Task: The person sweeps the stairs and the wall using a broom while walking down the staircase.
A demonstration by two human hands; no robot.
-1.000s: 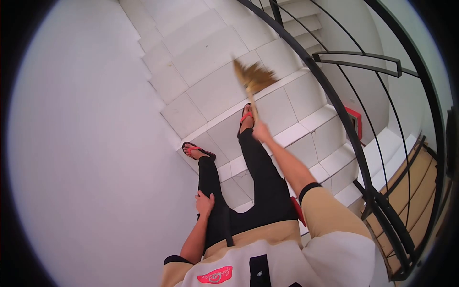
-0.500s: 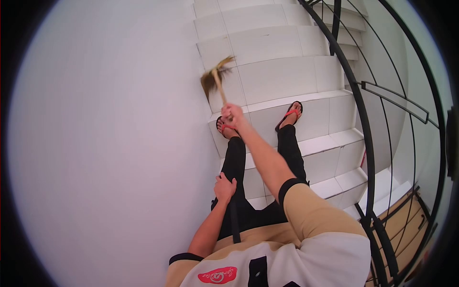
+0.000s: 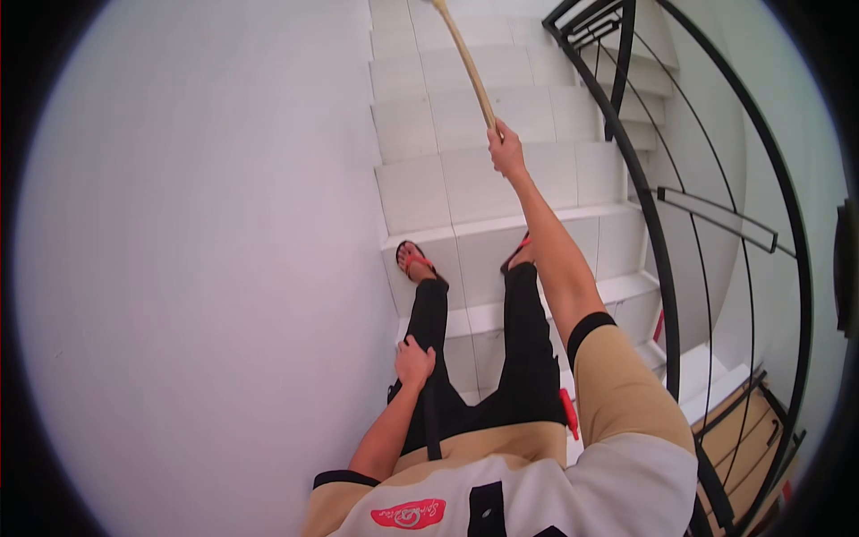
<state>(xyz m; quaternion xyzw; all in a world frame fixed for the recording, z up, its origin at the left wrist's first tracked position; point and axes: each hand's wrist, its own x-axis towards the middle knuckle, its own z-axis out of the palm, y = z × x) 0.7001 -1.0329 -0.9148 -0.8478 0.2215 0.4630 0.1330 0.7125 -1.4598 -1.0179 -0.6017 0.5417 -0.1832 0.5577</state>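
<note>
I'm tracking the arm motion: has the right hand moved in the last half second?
Yes. The right hand has moved away from the white wall, toward the railing, and appears farther up the stairs.

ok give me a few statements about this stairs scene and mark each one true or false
1. The right hand grips the pale wooden handle. True.
2. The left hand also grips the handle. False: it rests on a leg of the black trousers.
3. Black sandals with red straps stand on the white tiled stairs. True.
4. The curved black metal railing is on the picture's left side. False: it is on the right; a plain white wall fills the left.
5. The handle reaches up to the picture's top edge. True.
</note>
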